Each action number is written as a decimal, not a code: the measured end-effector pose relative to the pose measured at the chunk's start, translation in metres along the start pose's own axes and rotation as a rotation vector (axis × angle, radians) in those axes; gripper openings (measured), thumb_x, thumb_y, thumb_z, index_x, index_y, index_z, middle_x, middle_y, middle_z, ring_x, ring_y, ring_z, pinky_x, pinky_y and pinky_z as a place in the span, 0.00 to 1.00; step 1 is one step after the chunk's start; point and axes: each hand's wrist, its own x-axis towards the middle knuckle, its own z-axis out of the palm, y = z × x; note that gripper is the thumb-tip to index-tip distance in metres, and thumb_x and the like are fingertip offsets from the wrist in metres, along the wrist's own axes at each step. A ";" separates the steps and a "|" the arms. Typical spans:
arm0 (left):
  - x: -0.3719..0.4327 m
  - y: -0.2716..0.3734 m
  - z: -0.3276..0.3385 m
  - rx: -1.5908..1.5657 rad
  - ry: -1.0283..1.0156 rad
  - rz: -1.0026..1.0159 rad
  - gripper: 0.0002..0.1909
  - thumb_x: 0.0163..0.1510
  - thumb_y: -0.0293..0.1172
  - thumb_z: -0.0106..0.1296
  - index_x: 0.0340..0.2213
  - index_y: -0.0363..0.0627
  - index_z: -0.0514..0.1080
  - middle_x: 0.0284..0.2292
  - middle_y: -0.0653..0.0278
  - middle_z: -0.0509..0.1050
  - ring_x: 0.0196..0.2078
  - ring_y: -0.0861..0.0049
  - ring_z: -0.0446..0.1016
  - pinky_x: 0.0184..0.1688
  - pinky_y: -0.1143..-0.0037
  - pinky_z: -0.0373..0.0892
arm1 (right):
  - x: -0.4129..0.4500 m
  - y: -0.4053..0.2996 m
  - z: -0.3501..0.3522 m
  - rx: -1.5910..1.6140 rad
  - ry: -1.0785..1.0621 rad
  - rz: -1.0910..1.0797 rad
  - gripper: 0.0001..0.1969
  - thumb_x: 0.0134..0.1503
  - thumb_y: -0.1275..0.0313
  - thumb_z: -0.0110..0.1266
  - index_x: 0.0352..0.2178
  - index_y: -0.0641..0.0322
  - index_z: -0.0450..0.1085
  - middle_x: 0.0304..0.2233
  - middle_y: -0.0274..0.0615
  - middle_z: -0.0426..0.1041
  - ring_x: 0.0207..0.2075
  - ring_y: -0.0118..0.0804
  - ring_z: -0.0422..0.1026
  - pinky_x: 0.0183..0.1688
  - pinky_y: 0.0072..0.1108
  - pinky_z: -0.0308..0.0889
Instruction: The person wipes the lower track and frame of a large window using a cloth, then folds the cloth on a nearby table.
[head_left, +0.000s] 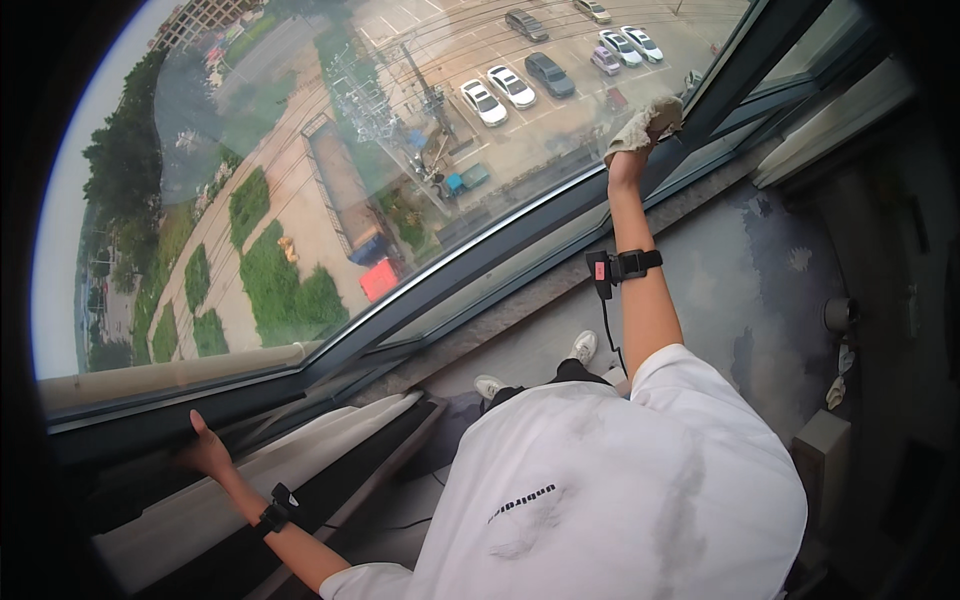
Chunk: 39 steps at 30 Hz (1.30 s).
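Note:
My right hand (634, 159) is raised at the upper right with a pale, textured cloth (636, 133) in it. The cloth lies at the edge of the window glass (420, 225), close to a dark upright frame member (720, 101). At the lower left, my left hand (208, 450) is beside the dark window frame (247, 397), thumb pointing up. Its other fingers are blurred and lost in shadow, so whether they grip the frame is unclear. A black strap device (636, 265) is on my right forearm, and another (276, 513) is on my left wrist.
Below the window runs a stone sill (510, 300). Light curtains hang at the left (315, 442) and right (832, 127). A pale box-shaped object (821, 457) stands at the right. Dark cables trail near my body. Outside, far below, are parked cars (549, 75) and a truck (345, 187).

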 end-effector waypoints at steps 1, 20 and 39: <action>0.001 0.004 0.006 0.008 0.052 0.076 0.31 0.43 0.49 0.53 0.29 0.22 0.67 0.34 0.47 0.71 0.34 0.64 0.70 0.40 0.70 0.65 | 0.011 0.003 -0.003 0.012 -0.022 -0.126 0.35 0.57 0.53 0.28 0.56 0.67 0.30 0.58 0.54 0.34 0.60 0.44 0.34 0.58 0.24 0.30; 0.004 -0.011 -0.027 0.154 -0.092 -0.184 0.36 0.43 0.55 0.51 0.35 0.25 0.68 0.38 0.49 0.70 0.38 0.63 0.70 0.42 0.71 0.64 | -0.096 -0.094 0.090 -0.673 -0.662 -0.979 0.25 0.40 0.59 0.52 0.44 0.42 0.63 0.48 0.40 0.58 0.53 0.49 0.51 0.51 0.40 0.53; -0.033 0.013 -0.015 -0.143 0.047 -0.319 0.42 0.36 0.38 0.56 0.49 0.31 0.48 0.48 0.47 0.55 0.50 0.60 0.55 0.53 0.69 0.51 | -0.308 0.009 0.147 -0.717 -0.954 -0.747 0.30 0.45 0.57 0.49 0.52 0.43 0.54 0.53 0.44 0.50 0.54 0.48 0.44 0.53 0.48 0.28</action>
